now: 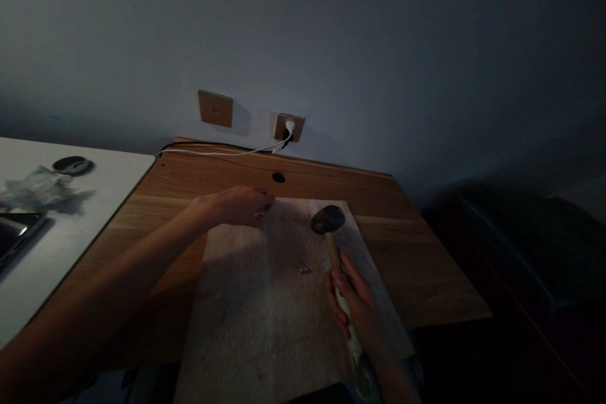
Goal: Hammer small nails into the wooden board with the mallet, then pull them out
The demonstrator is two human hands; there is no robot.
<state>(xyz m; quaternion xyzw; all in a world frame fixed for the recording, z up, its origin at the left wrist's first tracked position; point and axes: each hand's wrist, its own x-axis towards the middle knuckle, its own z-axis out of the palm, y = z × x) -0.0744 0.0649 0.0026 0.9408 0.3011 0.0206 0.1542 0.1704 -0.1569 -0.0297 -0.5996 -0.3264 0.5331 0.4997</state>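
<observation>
My right hand [353, 293] is wrapped round the wooden handle of a mallet [328, 219] with a dark head. The head is above the upper right part of a pale board [246, 315]. My left hand [243, 206] is at the board's far left corner, fingers curled together low over the surface; what they hold, if anything, is too small to make out. A row of small pieces, perhaps nails [296, 216], runs along the far part of the board between hand and mallet head. Several small shiny metal pieces [303, 269] lie loose near the middle.
Under the board is a wooden desk [416, 265] with a round cable hole [278, 177]. Cables [222, 153] run along its back to a wall socket [290, 127]. To the left, a white table [113, 183] bears crumpled plastic [40, 187] and a dark device [16, 233].
</observation>
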